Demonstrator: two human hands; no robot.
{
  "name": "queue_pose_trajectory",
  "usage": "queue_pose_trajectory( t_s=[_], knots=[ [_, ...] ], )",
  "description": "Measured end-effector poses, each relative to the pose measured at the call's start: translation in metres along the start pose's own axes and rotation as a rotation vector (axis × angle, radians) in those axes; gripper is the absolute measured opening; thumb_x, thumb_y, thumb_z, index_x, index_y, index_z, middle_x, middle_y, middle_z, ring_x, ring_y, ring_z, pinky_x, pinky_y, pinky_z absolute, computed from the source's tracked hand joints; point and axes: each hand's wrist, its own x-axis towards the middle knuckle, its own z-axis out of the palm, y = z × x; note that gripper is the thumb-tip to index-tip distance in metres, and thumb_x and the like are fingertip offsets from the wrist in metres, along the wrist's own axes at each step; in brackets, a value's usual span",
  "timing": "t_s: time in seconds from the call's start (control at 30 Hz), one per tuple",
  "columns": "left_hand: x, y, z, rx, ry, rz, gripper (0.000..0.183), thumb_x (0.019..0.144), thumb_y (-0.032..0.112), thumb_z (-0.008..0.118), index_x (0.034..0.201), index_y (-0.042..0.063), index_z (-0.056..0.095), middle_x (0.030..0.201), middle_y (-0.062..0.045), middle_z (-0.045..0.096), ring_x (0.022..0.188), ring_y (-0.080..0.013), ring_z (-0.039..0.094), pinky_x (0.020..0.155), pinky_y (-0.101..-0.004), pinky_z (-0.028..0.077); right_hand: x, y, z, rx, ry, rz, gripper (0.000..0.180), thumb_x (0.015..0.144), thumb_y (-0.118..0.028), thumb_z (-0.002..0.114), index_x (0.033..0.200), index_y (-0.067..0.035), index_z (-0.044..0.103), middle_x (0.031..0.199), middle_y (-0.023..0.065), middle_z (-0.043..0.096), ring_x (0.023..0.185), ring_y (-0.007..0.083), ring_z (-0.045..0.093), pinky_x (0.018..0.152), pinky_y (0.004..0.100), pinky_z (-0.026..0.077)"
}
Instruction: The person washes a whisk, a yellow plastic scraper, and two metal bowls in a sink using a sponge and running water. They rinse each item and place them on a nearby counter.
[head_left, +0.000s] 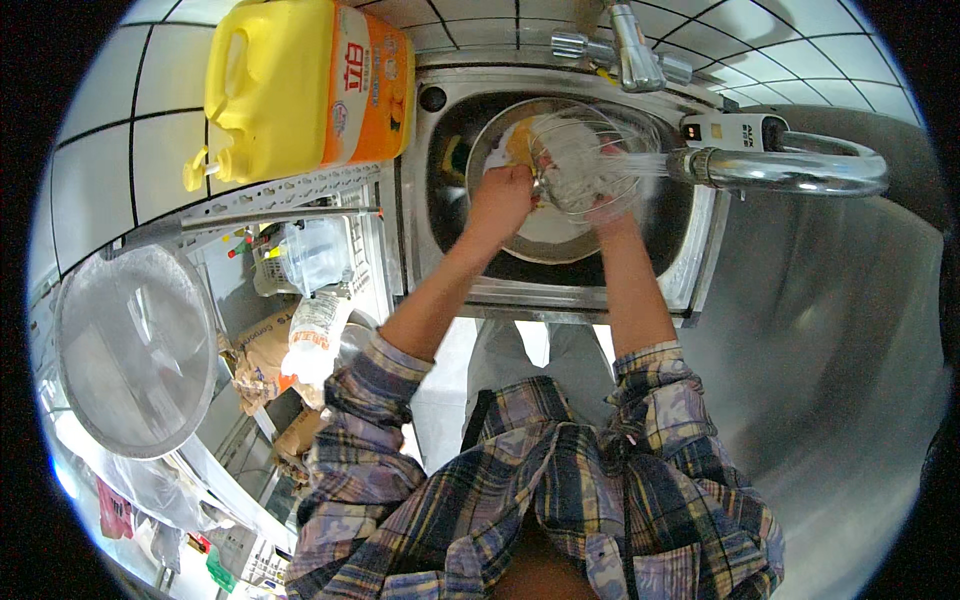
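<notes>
A round metal bowl (551, 251) with whitish liquid and something yellow in it sits in the stainless steel sink (480, 292). Over the bowl, a wire whisk (585, 127) lies under water running from the curved faucet spout (787, 171). My left hand (506, 199) is closed on the whisk's near end, at the bowl's left side. At the wires' lower right is my right hand (611, 214), its fingers partly hidden behind the wires and spray; whether it grips them is unclear.
A yellow plastic jug (274, 90) of detergent lies left of the sink. Shelves with a clear plastic container (319, 255) and brown bags (262, 352) stand lower left, near a large round metal lid or tray (139, 352). A mixer tap (636, 56) is on the tiled wall.
</notes>
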Motion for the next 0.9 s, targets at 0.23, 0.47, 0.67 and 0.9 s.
queue_pose_trajectory(
  t_s=[0.23,0.47,0.67,0.9],
  knots=[
    [0.011,0.015,-0.020,-0.769,-0.328,-0.924,0.036,0.099,0.033,0.037,0.081,0.005,0.052,0.059,-0.003,0.045,0.047,-0.0170,0.039,0.044,-0.0340,0.036,0.006,-0.020,-0.017,-0.074,-0.064,0.037,0.039,0.096,-0.032,0.045,0.123,-0.006,0.054,0.119,0.0130,0.060,0.108,0.0300,0.059,0.092,0.0443,0.051],
    [0.003,0.026,-0.004,0.060,0.264,-0.085,0.037,0.100,0.029,0.038,0.082,0.001,0.054,0.072,-0.023,0.062,0.065,-0.0393,0.062,0.056,-0.0492,0.046,-0.004,0.051,-0.028,0.193,-0.004,-0.073,0.042,0.096,-0.033,0.042,0.126,-0.005,0.052,0.124,0.0143,0.058,0.112,0.0318,0.057,0.096,0.0463,0.048],
    [0.024,-0.001,-0.022,-0.288,-0.414,-0.565,0.024,0.093,0.018,0.042,0.082,0.002,0.057,0.067,-0.014,0.059,0.047,-0.0242,0.054,0.042,-0.0387,0.041,-0.014,0.019,-0.031,0.208,0.006,0.003,0.053,0.094,-0.044,0.041,0.127,-0.003,0.051,0.122,0.0174,0.058,0.108,0.0351,0.058,0.093,0.0506,0.049],
    [0.015,0.019,-0.032,-0.694,-0.245,-0.678,0.027,0.097,0.024,0.038,0.086,0.003,0.052,0.061,-0.007,0.052,0.049,-0.0198,0.053,0.042,-0.0361,0.043,0.009,-0.037,-0.050,-0.062,-0.031,-0.059,0.048,0.097,-0.037,0.036,0.128,-0.002,0.049,0.126,0.0181,0.056,0.112,0.0340,0.056,0.097,0.0492,0.047]
  ],
)
